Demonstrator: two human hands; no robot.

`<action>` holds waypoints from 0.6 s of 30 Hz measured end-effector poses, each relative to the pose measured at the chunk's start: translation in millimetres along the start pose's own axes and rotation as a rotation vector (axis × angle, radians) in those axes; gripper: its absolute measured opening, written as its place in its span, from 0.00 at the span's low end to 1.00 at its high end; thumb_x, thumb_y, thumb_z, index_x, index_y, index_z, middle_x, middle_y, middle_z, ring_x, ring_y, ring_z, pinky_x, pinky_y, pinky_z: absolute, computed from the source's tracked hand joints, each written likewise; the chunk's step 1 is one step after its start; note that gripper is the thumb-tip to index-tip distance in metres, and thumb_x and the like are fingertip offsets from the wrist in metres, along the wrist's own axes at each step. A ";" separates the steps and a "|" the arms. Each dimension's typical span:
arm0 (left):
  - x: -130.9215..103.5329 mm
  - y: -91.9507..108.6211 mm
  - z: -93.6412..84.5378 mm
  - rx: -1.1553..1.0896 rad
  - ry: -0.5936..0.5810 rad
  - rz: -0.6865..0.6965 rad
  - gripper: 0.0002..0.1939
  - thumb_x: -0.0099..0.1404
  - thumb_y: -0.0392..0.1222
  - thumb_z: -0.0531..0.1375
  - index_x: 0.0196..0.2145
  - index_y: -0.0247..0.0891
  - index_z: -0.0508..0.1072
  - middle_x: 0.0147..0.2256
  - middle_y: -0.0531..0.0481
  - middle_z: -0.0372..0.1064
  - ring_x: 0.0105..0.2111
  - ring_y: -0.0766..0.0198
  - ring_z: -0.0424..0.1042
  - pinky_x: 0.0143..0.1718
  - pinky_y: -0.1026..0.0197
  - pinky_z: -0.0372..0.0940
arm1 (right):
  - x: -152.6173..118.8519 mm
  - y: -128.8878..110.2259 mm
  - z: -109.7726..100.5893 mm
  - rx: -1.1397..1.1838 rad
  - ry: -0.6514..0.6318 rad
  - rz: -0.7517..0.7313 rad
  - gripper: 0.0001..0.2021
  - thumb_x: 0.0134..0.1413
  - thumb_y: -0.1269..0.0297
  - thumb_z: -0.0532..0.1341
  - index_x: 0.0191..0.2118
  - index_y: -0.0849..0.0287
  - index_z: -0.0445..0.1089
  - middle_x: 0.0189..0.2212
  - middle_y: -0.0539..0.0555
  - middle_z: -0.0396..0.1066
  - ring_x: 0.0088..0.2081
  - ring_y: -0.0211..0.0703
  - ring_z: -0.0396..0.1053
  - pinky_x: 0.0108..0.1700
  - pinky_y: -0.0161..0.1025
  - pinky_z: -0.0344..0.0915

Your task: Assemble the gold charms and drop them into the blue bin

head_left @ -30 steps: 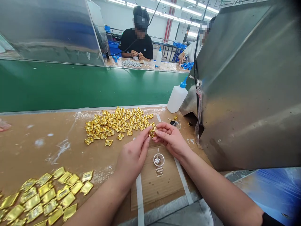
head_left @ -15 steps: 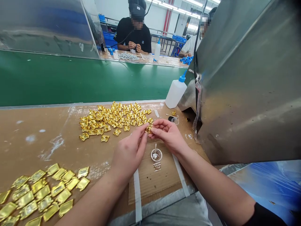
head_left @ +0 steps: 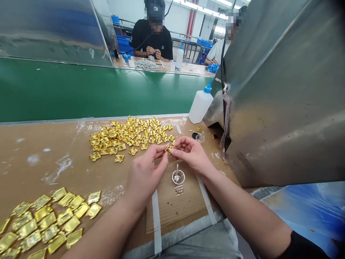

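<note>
A small shiny gold piece (head_left: pixel 168 149) is pinched between the fingertips of both hands, partly hidden by them. My left hand (head_left: pixel 148 163) is closed on its left side, thumb below and forefinger above. From the right, my right hand (head_left: pixel 190 153) grips the same piece with thumb and bent fingers. Just beyond the hands lies a pile of similar small gold pieces (head_left: pixel 129 135). Below them, on a cardboard sheet (head_left: pixel 172 216), stands a small clear cup (head_left: pixel 178 177) with a cotton swab (head_left: pixel 177 169) leaning in it.
Flat gold rectangular pieces (head_left: pixel 48 221) lie at the front left. A white bottle with a blue nozzle (head_left: pixel 201 106) stands behind my right hand, next to a metal panel (head_left: pixel 277 93). Past the green belt (head_left: pixel 107 90), two people sit at another bench.
My left thumb and fingers have shifted slightly on the gold piece, their gap now wider. The whole view has moved a little; both hands still hold the piece.
</note>
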State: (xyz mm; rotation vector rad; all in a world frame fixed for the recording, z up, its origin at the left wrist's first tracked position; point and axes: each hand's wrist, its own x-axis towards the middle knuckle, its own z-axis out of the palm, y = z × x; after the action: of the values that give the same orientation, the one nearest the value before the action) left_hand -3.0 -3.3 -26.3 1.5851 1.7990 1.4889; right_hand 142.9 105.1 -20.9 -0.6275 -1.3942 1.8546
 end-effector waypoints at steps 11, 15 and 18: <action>12.2 5.9 -3.9 -0.682 -0.078 -0.410 0.19 0.65 0.47 0.72 0.48 0.38 0.73 0.37 0.45 0.83 0.41 0.54 0.83 0.48 0.54 0.77 | -2.3 -1.7 -1.3 -0.222 -0.077 -0.214 0.13 0.56 0.58 0.75 0.45 0.53 0.78 0.37 0.50 0.72 0.37 0.38 0.70 0.39 0.36 0.68; 18.8 10.1 -14.1 -0.919 -0.136 -0.620 0.31 0.57 0.43 0.77 0.52 0.41 0.67 0.39 0.46 0.83 0.41 0.55 0.83 0.46 0.57 0.78 | -3.8 -4.9 -5.5 -0.471 -0.145 -0.429 0.16 0.57 0.57 0.74 0.50 0.52 0.79 0.47 0.54 0.68 0.42 0.41 0.69 0.40 0.38 0.70; 19.6 13.4 -18.8 -0.993 -0.168 -0.698 0.33 0.53 0.38 0.77 0.53 0.41 0.68 0.42 0.46 0.82 0.41 0.58 0.83 0.45 0.61 0.78 | -4.5 -6.0 -7.1 -0.562 -0.207 -0.492 0.16 0.59 0.57 0.73 0.50 0.54 0.79 0.48 0.55 0.67 0.46 0.43 0.69 0.41 0.38 0.71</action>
State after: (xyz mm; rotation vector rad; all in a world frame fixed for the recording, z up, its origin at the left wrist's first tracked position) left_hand -17.0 2.5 -0.2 0.4951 1.0188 1.4403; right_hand 152.5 106.8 -17.4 -0.3100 -2.0195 1.1617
